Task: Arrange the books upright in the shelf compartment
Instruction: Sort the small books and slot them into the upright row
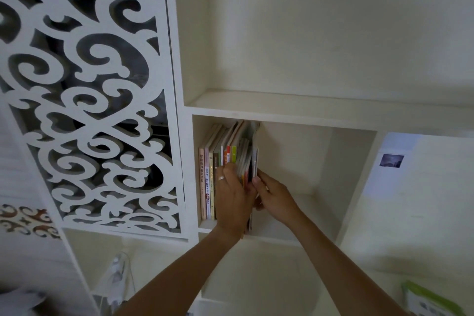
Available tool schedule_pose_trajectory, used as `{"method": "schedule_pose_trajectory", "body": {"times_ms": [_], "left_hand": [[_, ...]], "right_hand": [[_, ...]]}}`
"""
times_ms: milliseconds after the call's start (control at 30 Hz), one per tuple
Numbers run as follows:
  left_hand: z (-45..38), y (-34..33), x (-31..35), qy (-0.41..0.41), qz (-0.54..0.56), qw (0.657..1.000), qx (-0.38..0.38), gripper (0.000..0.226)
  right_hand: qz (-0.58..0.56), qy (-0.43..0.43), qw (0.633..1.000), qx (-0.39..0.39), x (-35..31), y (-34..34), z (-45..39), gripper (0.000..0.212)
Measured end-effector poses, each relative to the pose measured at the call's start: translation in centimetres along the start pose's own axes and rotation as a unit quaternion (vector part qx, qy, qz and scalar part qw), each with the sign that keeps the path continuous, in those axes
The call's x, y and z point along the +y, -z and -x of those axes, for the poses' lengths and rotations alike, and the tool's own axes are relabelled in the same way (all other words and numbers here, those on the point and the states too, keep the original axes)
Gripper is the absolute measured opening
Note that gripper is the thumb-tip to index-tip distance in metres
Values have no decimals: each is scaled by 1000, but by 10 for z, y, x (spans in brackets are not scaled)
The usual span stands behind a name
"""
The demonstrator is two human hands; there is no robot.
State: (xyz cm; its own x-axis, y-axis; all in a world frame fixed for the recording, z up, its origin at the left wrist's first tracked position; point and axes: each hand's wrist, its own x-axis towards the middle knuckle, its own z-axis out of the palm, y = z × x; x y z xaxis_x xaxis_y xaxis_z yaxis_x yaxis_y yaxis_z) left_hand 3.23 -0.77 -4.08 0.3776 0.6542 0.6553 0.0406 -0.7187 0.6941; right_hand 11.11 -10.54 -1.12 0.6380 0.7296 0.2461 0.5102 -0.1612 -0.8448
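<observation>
A row of thin books [209, 174] stands upright against the left wall of a white shelf compartment [307, 161]. Their spines are pink, cream, orange and green. My left hand [232, 197], with a ring on one finger, lies over the middle spines, fingers curled against them. My right hand [274, 196] holds the rightmost books [252, 159] from the right side, with its fingertips on their edges. These right-hand books lean slightly and fan out at the top.
The right half of the compartment is bare. An empty shelf [307, 105] lies above. A white carved scroll panel [89, 84] stands to the left. Below are a lower compartment, a clear plastic item [118, 279] and a green-edged object [431, 300] at the bottom right.
</observation>
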Motion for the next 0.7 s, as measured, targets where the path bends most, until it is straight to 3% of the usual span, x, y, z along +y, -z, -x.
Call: {"method": "schedule_pose_trajectory", "body": {"times_ms": [167,233,300,433,600,700], "left_hand": [[26,15,14,5,105,994,36,54],[32,19,17,52,128,989,47,60],[31,21,20,105,121,986,40,59],[28,25,21,91,83,991,42,47],[35,49,47,35,60,995,66,33],[38,71,59,25,101,992,71,30]], "right_hand": [[18,4,1000,2,3,-1,-1,44],[40,-5,999,-4,5,-2,0,50],[43,-13,999,-7,8,-5,0,54],[26,-24,999,1,16,-11,-2,55],[5,-29,999,26,29,-17,-5,31],[13,-41,998,41,21,-25,-2,19]]}}
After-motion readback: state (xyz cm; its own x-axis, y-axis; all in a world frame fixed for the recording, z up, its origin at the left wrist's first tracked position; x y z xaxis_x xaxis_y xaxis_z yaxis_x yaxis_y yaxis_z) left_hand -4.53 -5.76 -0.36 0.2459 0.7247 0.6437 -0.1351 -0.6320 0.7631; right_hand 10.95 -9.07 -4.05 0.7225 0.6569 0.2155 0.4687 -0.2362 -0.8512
